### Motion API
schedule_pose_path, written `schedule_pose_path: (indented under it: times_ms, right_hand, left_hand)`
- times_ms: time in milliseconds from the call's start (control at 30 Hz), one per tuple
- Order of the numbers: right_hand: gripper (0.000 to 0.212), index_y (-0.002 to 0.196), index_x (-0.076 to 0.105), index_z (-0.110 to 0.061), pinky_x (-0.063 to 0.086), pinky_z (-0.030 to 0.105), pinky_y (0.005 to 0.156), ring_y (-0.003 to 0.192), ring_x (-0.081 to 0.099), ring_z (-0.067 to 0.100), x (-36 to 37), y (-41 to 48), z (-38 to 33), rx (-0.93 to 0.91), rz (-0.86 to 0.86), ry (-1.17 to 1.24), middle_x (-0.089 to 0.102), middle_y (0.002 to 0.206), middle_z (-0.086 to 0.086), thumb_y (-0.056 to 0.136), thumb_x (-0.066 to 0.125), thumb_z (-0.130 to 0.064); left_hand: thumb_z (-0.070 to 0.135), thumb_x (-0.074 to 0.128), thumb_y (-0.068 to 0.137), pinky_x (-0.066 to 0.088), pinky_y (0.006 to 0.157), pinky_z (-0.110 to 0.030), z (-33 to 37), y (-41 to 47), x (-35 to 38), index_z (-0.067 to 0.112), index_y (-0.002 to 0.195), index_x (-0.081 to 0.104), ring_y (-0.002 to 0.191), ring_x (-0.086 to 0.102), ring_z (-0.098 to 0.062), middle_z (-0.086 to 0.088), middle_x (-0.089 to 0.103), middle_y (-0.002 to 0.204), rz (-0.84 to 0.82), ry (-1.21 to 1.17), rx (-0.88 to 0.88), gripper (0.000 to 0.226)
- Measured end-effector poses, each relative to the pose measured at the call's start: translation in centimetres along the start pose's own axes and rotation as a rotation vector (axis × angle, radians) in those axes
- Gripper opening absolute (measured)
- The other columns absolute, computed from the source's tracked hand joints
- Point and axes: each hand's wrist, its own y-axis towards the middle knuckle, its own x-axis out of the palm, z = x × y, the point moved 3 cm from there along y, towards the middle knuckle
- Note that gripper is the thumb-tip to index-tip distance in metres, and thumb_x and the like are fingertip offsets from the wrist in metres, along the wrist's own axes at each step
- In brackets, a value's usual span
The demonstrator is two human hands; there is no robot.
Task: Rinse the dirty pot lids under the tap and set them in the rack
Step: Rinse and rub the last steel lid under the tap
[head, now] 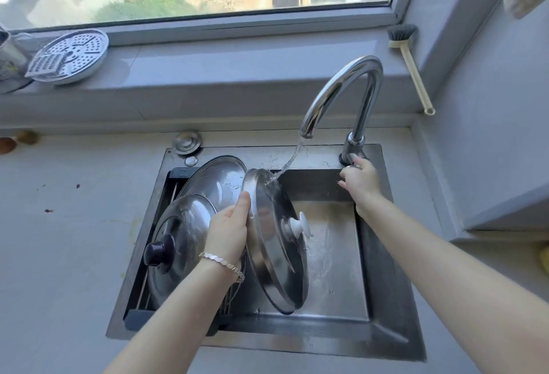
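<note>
From the head camera, the left hand (228, 225) holds the white-knobbed lid (267, 243) on edge over the sink (395, 255). The thumb is curled over the lid's rim and the fingers are hidden behind it. The water (289, 160) from the tap (341, 88) lands on the lid's upper edge and runs down its face into the basin. The right hand (361, 183) is at the tap's lever, touching it at the base of the spout. Its lower fingers are loosely spread, and I cannot tell whether it really grips the lever.

The job looks well along. Two lids already stand in the rack (178, 174), which sits across the left part of the sink. The dark-knobbed lid (181, 219) is in front and the plain lid (217, 177) leans behind it; both show water drops. The lid in hand is being rinsed and has yet to go in the rack. No other dirty lid shows, so this is likely the last one.

Counted, there are three lids, two hands, one tap, one rack and one sink. On the windowsill are one steamer plate (68, 56) and one brush (413, 68). One sink plug (187, 142) lies on the counter just behind the sink.
</note>
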Motion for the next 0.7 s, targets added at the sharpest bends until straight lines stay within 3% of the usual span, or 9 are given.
schedule_pose_path:
  times_ms: [100,167,233,267,367,433,533,600,700]
  right_hand:
    - [0.059,0.141,0.030,-0.016,0.049,0.042,0.093,0.107,0.056,0.024,0.3,-2.4,1.3,-0.012,-0.225,-0.351,0.047,0.130,0.006,0.088,0.051,-0.033]
    - [0.053,0.134,0.038,-0.022,0.056,0.031,0.067,0.081,0.065,0.018,0.6,-5.1,2.5,0.030,-0.415,-0.393,0.056,0.113,0.002,0.089,0.047,-0.048]
    - [0.041,0.120,0.046,-0.024,0.051,0.023,0.048,0.060,0.065,0.014,0.6,-7.2,3.6,-0.006,-0.499,-0.414,0.058,0.093,-0.001,0.089,0.047,-0.049]
    - [0.034,0.112,0.049,-0.023,0.049,0.021,0.045,0.057,0.064,0.013,0.4,-7.8,4.0,-0.056,-0.497,-0.445,0.058,0.088,0.000,0.089,0.048,-0.047]
    - [0.018,0.091,0.053,-0.021,0.051,0.022,0.049,0.055,0.063,0.012,-0.5,-8.9,5.1,-0.142,-0.433,-0.398,0.060,0.083,0.003,0.092,0.048,-0.038]
    - [0.015,0.089,0.053,-0.021,0.052,0.026,0.054,0.055,0.061,0.011,-1.5,-9.0,5.8,-0.161,-0.368,-0.385,0.062,0.082,0.005,0.093,0.046,-0.034]
    - [0.015,0.089,0.053,-0.023,0.043,0.023,0.051,0.054,0.057,0.008,-3.1,-8.6,7.0,-0.166,-0.311,-0.419,0.064,0.083,0.004,0.095,0.044,-0.033]
    - [0.017,0.089,0.054,-0.020,0.041,0.024,0.049,0.052,0.057,0.009,-4.4,-8.4,7.7,-0.157,-0.271,-0.432,0.063,0.080,0.002,0.095,0.043,-0.031]
    - [0.023,0.079,0.054,-0.017,0.038,0.025,0.046,0.043,0.052,0.008,-6.1,-8.4,7.4,-0.199,-0.219,-0.424,0.056,0.065,0.000,0.095,0.041,-0.025]
  left_hand:
    - [0.043,0.050,0.089,0.024,0.042,-0.023,-0.3,-0.3,0.0,0.020,0.048,0.033,0.039,0.030,-0.014,0.003,0.033,0.040,-0.021,-0.025,-0.024,0.050]
    - [0.043,0.050,0.088,0.026,0.048,-0.027,-0.1,-0.7,0.3,0.017,0.051,0.037,0.047,0.033,-0.017,-0.005,0.035,0.049,-0.062,-0.021,-0.007,0.048]
    - [0.042,0.051,0.089,0.033,0.058,-0.033,0.2,-1.3,0.9,0.009,0.061,0.046,0.058,0.036,-0.023,-0.012,0.040,0.061,-0.131,-0.030,0.019,0.043]
    - [0.042,0.051,0.089,0.034,0.059,-0.032,0.4,-1.6,1.3,0.009,0.067,0.049,0.059,0.036,-0.024,-0.013,0.040,0.064,-0.171,-0.031,0.039,0.039]
    - [0.040,0.049,0.090,0.028,0.043,-0.019,1.1,-3.0,2.6,0.007,0.060,0.049,0.045,0.034,-0.016,-0.009,0.040,0.052,-0.296,0.025,0.135,0.045]
    - [0.039,0.043,0.093,0.037,0.040,-0.016,1.5,-3.7,3.5,0.010,0.058,0.055,0.040,0.048,-0.011,0.000,0.055,0.047,-0.407,0.047,0.141,0.047]
    - [0.038,0.036,0.096,0.052,0.060,-0.025,1.4,-4.2,3.8,0.014,0.064,0.053,0.057,0.064,-0.004,0.007,0.066,0.061,-0.440,0.158,0.176,0.044]
    - [0.035,0.038,0.095,0.052,0.074,-0.034,0.7,-3.9,3.2,0.017,0.066,0.053,0.074,0.067,-0.014,-0.001,0.068,0.078,-0.381,0.258,0.209,0.038]
    - [0.028,0.048,0.090,0.049,0.076,-0.033,-0.9,-3.5,2.0,0.016,0.077,0.057,0.088,0.067,-0.027,-0.008,0.069,0.088,-0.324,0.432,0.227,0.019]
